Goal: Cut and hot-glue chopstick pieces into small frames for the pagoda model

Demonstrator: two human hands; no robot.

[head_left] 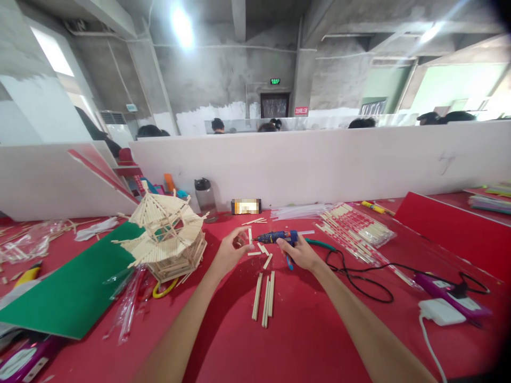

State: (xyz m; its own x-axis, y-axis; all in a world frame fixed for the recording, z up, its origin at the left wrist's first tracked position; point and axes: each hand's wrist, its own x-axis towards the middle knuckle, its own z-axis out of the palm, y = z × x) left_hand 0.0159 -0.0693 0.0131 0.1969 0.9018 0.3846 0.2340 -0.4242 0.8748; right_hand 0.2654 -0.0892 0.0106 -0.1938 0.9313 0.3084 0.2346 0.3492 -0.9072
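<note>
My right hand grips a blue hot glue gun, its nozzle pointing left. Between the thumb and fingers of my left hand is a short wooden stick, held upright close to the nozzle tip. Several short cut sticks lie on the table just under the gun. Nearer to me, several longer wooden sticks rest side by side. To the left of my left hand stands a pavilion model built of wooden sticks, with tiered roofs.
On the red table, a green board lies left. Behind are a water bottle and a white partition. Bagged sticks, a black cable, a white adapter and a purple power strip lie right.
</note>
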